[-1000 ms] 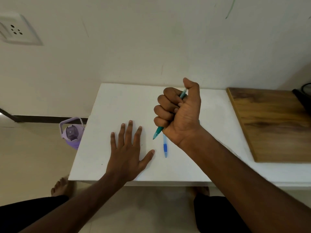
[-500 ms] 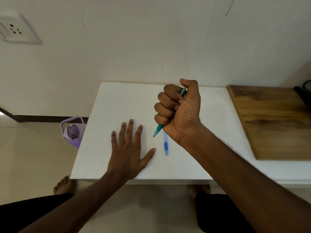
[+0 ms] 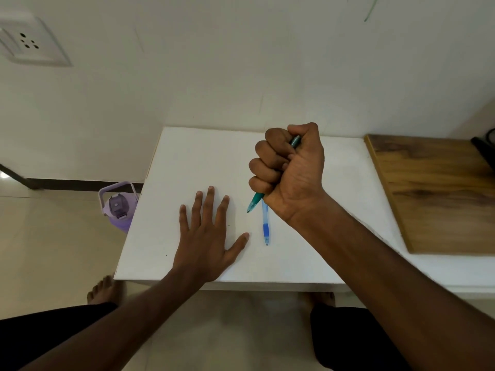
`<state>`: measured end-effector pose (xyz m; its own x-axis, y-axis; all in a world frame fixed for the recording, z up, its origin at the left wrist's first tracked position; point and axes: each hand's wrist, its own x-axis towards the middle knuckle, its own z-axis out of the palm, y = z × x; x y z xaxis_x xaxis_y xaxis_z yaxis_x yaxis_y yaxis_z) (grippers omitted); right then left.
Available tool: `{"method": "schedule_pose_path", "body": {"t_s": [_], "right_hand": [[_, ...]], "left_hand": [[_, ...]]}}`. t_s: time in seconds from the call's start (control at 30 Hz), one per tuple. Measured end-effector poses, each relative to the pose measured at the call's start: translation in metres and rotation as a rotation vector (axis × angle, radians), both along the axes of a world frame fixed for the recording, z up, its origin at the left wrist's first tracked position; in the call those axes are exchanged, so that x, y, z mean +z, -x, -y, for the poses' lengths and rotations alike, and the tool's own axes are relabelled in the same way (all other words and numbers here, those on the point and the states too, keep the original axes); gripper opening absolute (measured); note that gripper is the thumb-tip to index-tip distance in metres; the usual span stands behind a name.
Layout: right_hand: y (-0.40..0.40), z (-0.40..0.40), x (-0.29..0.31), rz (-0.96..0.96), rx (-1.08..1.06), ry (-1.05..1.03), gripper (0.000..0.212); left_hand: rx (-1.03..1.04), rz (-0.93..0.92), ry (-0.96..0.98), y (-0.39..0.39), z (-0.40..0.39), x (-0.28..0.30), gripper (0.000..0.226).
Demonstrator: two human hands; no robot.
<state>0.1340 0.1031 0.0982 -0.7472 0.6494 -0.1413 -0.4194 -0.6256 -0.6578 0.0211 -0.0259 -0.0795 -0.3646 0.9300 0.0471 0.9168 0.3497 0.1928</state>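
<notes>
Over the middle of the white desk (image 3: 187,162), the right hand (image 3: 290,172) is clenched in a fist around a teal pen (image 3: 255,203), its fingers curled tight across the barrel and the thumb folded over the top. The pen runs slantwise through the fist. Its upper end peeks out beside the thumb, and its tip juts out below the little finger, pointing down and to the left. Whether the tip touches the surface cannot be told.

Just beneath the fist a blue pen (image 3: 265,228) lies flat on the desk, its far end hidden behind the heel of the hand and its tip towards the near edge. The left hand (image 3: 207,242) rests palm down on the desk with fingers straight and spread, grasping nothing. Its thumb reaches towards the blue pen, near it but apart.

Further right, a wooden board (image 3: 439,194) lies on the white surface, well apart from both pens. A black object (image 3: 484,151) sits at its far corner, cut off by the frame. A purple bottle (image 3: 117,207) with a handle stands on the floor just beside the desk's left edge. A wall socket (image 3: 29,42) is set high on the pale wall at the left. Bare feet (image 3: 103,290) show on the tiled floor below the desk's near edge.
</notes>
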Motion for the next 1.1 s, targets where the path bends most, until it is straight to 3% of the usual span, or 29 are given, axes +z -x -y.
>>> {"method": "schedule_pose_path", "body": {"t_s": [0.57,1.1], "right_hand": [[-0.0007,-0.0054,-0.0029,0.08,-0.082,-0.021,0.048],[0.0009,-0.001,-0.0011,0.083,-0.028,-0.061,0.052]], "left_hand": [[0.0,-0.008,0.002,0.0003,0.0012,0.0026,0.097],[0.01,-0.028,-0.023,0.0009,-0.0014,-0.0054,0.096]]}}
